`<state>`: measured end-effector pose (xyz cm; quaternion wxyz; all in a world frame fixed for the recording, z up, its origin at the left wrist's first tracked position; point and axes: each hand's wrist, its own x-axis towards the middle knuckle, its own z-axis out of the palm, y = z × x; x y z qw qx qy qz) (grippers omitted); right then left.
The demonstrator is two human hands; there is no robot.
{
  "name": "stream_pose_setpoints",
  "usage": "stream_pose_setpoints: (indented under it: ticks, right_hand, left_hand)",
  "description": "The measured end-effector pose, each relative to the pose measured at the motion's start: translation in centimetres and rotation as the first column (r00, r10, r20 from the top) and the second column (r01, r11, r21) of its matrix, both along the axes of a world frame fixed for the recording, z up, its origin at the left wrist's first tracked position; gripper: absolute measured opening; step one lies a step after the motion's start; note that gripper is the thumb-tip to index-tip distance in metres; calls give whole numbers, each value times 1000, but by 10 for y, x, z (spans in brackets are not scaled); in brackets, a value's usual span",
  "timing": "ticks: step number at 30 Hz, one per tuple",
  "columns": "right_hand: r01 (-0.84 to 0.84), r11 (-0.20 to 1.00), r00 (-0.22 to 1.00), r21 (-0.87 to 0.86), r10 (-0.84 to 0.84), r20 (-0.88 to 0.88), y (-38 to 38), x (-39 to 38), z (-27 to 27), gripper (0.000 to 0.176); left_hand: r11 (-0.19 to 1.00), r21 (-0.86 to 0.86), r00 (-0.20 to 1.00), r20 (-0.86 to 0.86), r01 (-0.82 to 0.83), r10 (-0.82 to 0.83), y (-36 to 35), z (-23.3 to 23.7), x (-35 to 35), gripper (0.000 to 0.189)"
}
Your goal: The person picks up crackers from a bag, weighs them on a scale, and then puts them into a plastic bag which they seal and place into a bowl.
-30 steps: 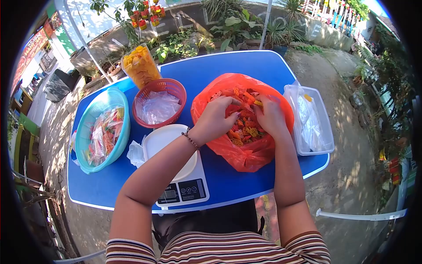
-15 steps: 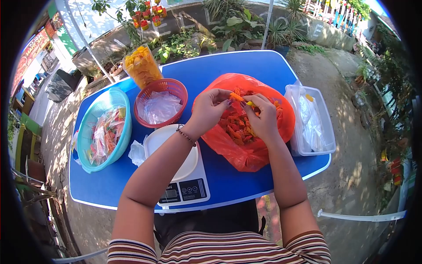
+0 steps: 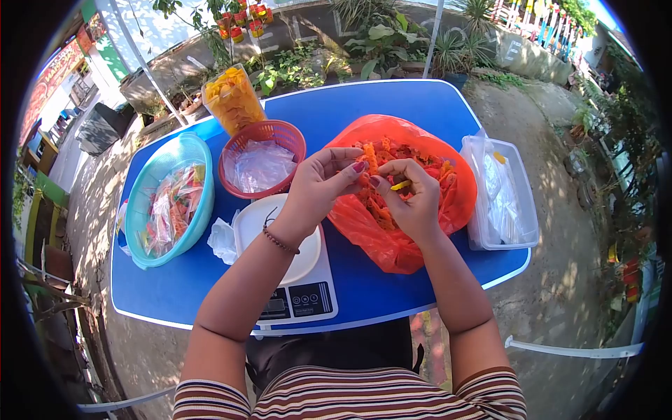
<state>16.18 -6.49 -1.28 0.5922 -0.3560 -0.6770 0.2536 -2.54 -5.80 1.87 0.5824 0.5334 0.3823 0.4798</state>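
Note:
Both hands are above an open red plastic bag [image 3: 392,245] filled with small orange, red and yellow pieces [image 3: 381,210]. My left hand [image 3: 318,185], with a beaded bracelet at its wrist, pinches an orange piece [image 3: 370,159] between thumb and fingertips. Close beside it, my right hand [image 3: 411,198] is closed around a small yellow piece [image 3: 401,185]. Under my left forearm, a white kitchen scale [image 3: 325,280] carries a white plate [image 3: 308,259], which the arm partly covers.
On the blue table [image 3: 364,301] are a turquoise basket [image 3: 145,253] of filled plastic packets, a red basket [image 3: 297,143] of clear bags, a tub of yellow pieces [image 3: 234,101], crumpled white plastic [image 3: 222,241] and, at right, a clear box [image 3: 528,217] holding plastic bags.
The view has shifted slightly. My left hand has turned, and its orange piece now points more upright. My right hand has moved a little lower and stays closed on the yellow piece.

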Motion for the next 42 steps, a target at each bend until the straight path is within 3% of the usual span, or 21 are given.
stream_pose_setpoints:
  ticks: [3,4,7,11,14,18,21,24,27,30,34,40,42]
  right_hand:
    - [-11,999,1000,34,10,25,-12,-7,-4,13]
    - [47,982,997,185,-57,49,-12,-13,-6,19]
    - [-119,875,950,470,-37,309,-24,-26,4,25]
    - [-229,874,818,429,-65,571,-61,-56,2,24]
    - [-269,892,794,362,-7,607,-68,-71,-13,25]
    - [-263,934,811,241,79,580,-66,-77,-12,31]
    - [-287,938,855,193,161,492,-61,-78,-20,35]
    - [-302,939,878,162,209,430,-60,-80,-23,34]
    - [-264,949,876,175,159,456,-62,-79,-24,26]
    - [-279,937,889,212,168,426,-61,-76,-30,23]
    - [-320,921,887,224,208,413,-60,-74,-27,22]
    - [-223,880,882,419,-1,472,-57,-70,-15,25]
    - [-172,870,880,462,-75,469,-54,-64,-7,23]
  left_hand:
    - [991,80,993,-52,-105,110,-23,3,-15,32]
    - [982,121,985,-76,-148,158,-31,2,-24,31]
    - [931,236,924,-199,-279,327,-65,5,-45,30]
    - [884,324,729,-505,-336,462,-106,6,-73,29]
    - [893,313,605,-657,-323,450,-120,-5,-83,31]
    - [798,552,366,-710,-240,601,-113,-28,-89,28]
    - [778,584,321,-709,-233,628,-114,-24,-95,26]
    - [797,553,364,-710,-242,603,-116,-21,-100,22]
    - [758,642,451,-648,-110,614,-121,-14,-98,20]
    - [822,561,604,-622,-99,498,-131,-13,-81,18]
    - [849,520,530,-696,-92,484,-131,-19,-84,17]
    - [738,656,287,-685,-156,669,-131,-17,-86,22]
    - [728,676,303,-674,-117,674,-129,-15,-75,24]
